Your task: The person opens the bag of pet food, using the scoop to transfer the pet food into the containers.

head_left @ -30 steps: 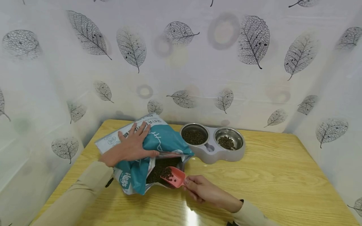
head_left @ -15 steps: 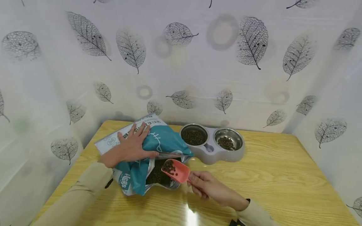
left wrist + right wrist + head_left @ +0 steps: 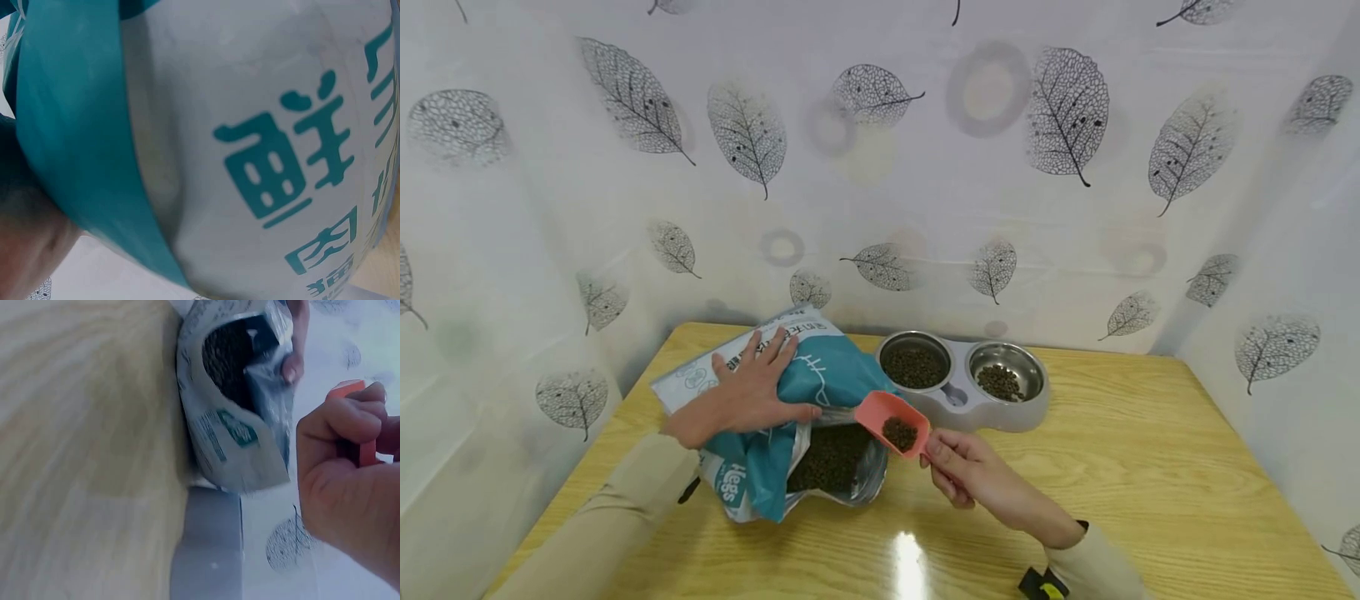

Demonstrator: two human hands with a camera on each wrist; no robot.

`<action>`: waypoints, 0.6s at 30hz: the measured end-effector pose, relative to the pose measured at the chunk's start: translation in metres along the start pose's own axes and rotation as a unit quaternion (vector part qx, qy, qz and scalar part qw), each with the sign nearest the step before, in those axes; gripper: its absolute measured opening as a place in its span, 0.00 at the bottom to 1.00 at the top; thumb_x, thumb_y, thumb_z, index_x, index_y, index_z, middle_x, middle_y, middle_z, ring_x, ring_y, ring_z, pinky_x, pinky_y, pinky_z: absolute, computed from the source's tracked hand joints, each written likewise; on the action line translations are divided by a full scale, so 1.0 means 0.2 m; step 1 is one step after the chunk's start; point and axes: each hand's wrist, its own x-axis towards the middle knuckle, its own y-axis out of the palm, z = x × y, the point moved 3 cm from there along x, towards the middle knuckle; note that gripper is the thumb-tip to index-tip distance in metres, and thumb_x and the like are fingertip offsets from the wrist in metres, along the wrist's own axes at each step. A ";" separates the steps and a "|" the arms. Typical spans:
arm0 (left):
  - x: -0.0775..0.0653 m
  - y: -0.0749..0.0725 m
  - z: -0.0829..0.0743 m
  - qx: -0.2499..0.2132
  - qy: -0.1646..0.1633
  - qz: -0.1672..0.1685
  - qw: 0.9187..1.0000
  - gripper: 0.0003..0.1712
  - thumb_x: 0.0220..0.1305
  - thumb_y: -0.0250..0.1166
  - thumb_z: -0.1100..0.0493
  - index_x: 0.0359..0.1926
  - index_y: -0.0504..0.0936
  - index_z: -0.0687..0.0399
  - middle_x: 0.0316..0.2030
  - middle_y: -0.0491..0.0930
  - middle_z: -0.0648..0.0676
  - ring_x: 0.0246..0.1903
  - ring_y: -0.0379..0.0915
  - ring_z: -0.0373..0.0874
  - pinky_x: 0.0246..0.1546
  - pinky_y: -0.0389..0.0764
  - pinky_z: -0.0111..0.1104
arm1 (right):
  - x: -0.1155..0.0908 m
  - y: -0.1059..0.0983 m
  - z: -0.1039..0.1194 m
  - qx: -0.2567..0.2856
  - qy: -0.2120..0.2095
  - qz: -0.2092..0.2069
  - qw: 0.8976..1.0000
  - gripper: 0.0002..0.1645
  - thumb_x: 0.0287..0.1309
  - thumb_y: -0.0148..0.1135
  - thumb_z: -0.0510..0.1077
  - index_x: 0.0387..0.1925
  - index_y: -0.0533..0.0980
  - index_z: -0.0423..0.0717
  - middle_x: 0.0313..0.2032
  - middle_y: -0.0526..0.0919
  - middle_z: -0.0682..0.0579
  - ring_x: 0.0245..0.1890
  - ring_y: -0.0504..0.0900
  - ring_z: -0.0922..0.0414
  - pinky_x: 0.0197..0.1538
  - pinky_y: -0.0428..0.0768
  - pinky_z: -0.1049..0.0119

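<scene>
A teal and white bag (image 3: 842,367) of brown kibble lies on its side on the table, its mouth facing the right front. My left hand (image 3: 748,392) rests spread on top of the bag, fingers straight, thumb along the edge of the mouth. Inside the mouth, loose kibble (image 3: 831,458) shows. With my right hand (image 3: 973,479) I grip the handle of a coral-red scoop (image 3: 872,412), raised above the right edge of the bag's mouth. A small heap of kibble (image 3: 898,433) sits in the scoop near its handle end. In the right wrist view my curled fingers (image 3: 350,419) wrap the handle.
Behind the scoop stands a grey double feeder (image 3: 958,417). Its left steel bowl (image 3: 946,379) holds more kibble than its right steel bowl (image 3: 1033,379). The wooden table (image 3: 1135,467) reaches to a leaf-patterned curtain (image 3: 925,183) at the back and sides.
My right hand has lifted the scoop out of the bag's mouth, up and to the right. Its kibble has slid towards the handle end. My left hand has stayed on the bag.
</scene>
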 end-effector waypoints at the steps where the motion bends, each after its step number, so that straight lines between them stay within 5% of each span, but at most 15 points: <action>1: 0.00 0.00 0.00 0.000 0.000 0.000 1.000 0.70 0.56 0.58 0.17 0.84 0.39 0.49 0.83 0.36 0.60 0.80 0.26 0.71 0.59 0.34 0.86 | 0.00 -0.02 0.01 -0.012 0.007 -0.018 1.000 0.27 0.83 0.40 0.50 0.43 0.67 0.25 0.20 0.70 0.59 0.15 0.61 0.67 0.17 0.58 0.69; 7: 0.00 0.00 0.00 0.000 -0.001 0.002 1.000 0.70 0.56 0.57 0.16 0.84 0.39 0.49 0.83 0.36 0.60 0.80 0.26 0.70 0.59 0.33 0.86 | -0.05 -0.20 0.06 -0.082 0.058 -0.128 0.987 0.21 0.81 0.45 0.51 0.43 0.74 0.38 0.19 0.70 0.59 0.14 0.59 0.67 0.19 0.59 0.72; 13: 0.00 0.00 0.00 0.001 0.000 0.002 1.000 0.70 0.56 0.58 0.16 0.84 0.39 0.49 0.83 0.36 0.60 0.80 0.26 0.71 0.59 0.34 0.86 | -0.12 -0.38 0.07 -0.106 0.108 -0.232 0.961 0.24 0.81 0.48 0.50 0.53 0.75 0.30 0.20 0.69 0.57 0.14 0.58 0.66 0.19 0.59 0.72; 18: 0.00 0.00 0.00 0.001 -0.001 0.002 1.000 0.70 0.55 0.57 0.16 0.84 0.39 0.49 0.83 0.36 0.60 0.80 0.26 0.70 0.59 0.34 0.86 | -0.17 -0.50 0.04 -0.119 0.114 -0.277 0.947 0.26 0.81 0.47 0.51 0.53 0.74 0.29 0.20 0.68 0.57 0.14 0.57 0.65 0.19 0.59 0.71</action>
